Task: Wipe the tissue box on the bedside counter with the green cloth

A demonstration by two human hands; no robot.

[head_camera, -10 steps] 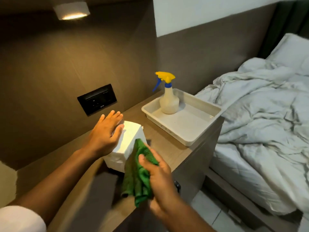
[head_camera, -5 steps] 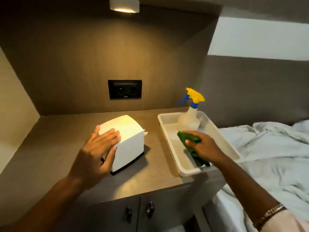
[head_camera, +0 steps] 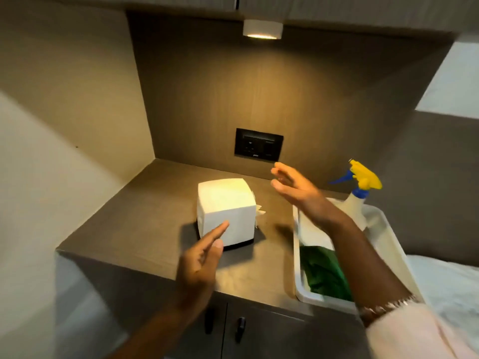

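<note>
A white tissue box (head_camera: 225, 208) with a dark base stands on the brown bedside counter (head_camera: 145, 218), a tissue poking out of its right side. The green cloth (head_camera: 325, 274) lies crumpled in the near end of a white tray (head_camera: 298, 275) to the right, partly hidden by my right forearm. My left hand (head_camera: 202, 257) hovers just in front of the box, fingers extended toward its front face and holding nothing. Raised above the counter to the right of the box, my right hand (head_camera: 295, 190) is open and empty.
A spray bottle (head_camera: 359, 195) with a yellow and blue trigger stands in the tray's far end. A black socket panel (head_camera: 258, 145) is on the back wall, a lamp (head_camera: 262, 28) overhead. Cabinet doors with dark handles (head_camera: 239, 329) sit below; bedding (head_camera: 448, 288) lies right.
The right hand has let go of the green cloth, which now lies in the tray, and has risen beside the box. The left hand has come off the box's left side.
</note>
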